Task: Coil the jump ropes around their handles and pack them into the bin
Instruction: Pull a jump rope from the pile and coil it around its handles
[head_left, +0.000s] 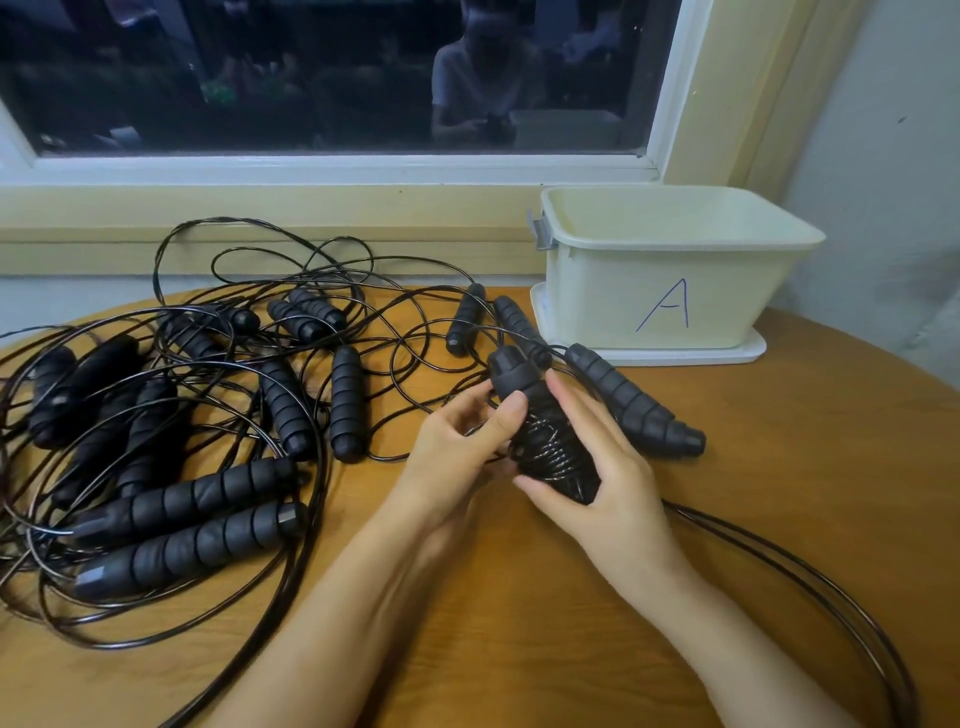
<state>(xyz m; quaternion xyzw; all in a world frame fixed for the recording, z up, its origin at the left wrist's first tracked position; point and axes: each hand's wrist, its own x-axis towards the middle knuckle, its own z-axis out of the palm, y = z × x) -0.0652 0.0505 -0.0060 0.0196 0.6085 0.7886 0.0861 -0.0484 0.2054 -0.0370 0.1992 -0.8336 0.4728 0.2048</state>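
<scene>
I hold a black jump-rope handle (540, 415) upright over the table, with thin black cord wound round its lower half. My right hand (605, 467) grips it from the right and below. My left hand (462, 441) pinches it from the left, thumb on the handle's side. Another black ribbed handle (631, 402) lies just right of my hands. The cream bin (670, 270), marked with a blue "A", stands at the back right and looks empty. Several more handles (189, 501) and tangled cords (291, 280) cover the table's left half.
The round wooden table (519, 623) ends near a window sill and wall at the back. A loose loop of black cord (810, 582) trails over the table's right front. The bin sits on a white lid (748, 353).
</scene>
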